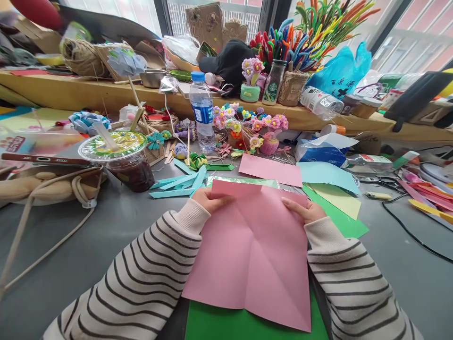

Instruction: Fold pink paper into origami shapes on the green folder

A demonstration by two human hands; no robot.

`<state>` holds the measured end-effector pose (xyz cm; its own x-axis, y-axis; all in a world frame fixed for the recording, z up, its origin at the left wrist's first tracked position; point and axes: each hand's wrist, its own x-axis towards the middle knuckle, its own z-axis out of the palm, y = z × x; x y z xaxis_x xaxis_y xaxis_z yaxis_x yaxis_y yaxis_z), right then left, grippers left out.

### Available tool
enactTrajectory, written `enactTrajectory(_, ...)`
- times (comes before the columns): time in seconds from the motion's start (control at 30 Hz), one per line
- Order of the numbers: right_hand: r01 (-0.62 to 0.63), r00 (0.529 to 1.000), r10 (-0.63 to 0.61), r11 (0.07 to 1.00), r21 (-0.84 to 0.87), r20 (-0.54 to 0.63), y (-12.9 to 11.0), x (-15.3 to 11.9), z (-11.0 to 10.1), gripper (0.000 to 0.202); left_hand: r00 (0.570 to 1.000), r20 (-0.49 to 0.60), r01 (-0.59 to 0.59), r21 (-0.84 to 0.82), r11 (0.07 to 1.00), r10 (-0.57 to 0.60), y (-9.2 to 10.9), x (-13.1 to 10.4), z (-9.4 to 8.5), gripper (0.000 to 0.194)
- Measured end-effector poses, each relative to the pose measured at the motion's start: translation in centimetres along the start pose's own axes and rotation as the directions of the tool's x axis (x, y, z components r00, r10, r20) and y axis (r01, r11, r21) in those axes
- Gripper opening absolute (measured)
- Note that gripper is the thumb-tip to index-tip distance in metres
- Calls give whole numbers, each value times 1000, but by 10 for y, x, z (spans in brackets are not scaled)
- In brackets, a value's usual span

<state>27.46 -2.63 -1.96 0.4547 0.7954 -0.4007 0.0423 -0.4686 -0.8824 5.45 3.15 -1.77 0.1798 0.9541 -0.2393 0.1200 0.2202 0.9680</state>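
Observation:
A large sheet of pink paper (219, 255) is held up in front of me, with crease lines crossing near its middle. My left hand (211, 200) grips its upper left edge, thumb lying on the near face. On the upper right edge my right hand (300, 210) pinches it the same way; the other fingers of both hands are mostly hidden behind the paper. Under the sheet's lower edge lies green paper (212, 323). Beyond the sheet are a smaller pink piece (271, 170), a light blue piece (327, 175) and a pale yellow piece (338, 198).
Folded turquoise paper strips (182, 183) lie left of the sheet, near a lidded cup of dark drink (130, 170). A water bottle (202, 113) stands behind. Scissors (387, 183) and a black cable (406, 231) are at right. A crowded shelf (226, 105) runs along the back.

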Motion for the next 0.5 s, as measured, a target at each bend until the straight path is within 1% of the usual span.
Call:
enactTrajectory(0.1, -7, 999, 7, 1000, -9, 33, 1, 3, -2, 30, 1000, -14, -13, -17, 1000, 13, 0, -1, 1, 42)
enactTrajectory(0.23, 4, 1000, -4, 1000, 21, 10, -1, 2, -2, 23, 1000, -15, -18, -36, 999, 18, 2, -3, 1, 41)
enactTrajectory(0.4, -14, 996, 8, 998, 68, 93, -2, -2, -1, 23, 1000, -11, -8, -64, 998, 8, 4, -4, 2, 39)
enactTrajectory(0.5, -17, 998, 15, 999, 31, 68, 0, 1, -2, 27, 999, -26, -24, -87, 996, 22, 3, -5, 3, 36)
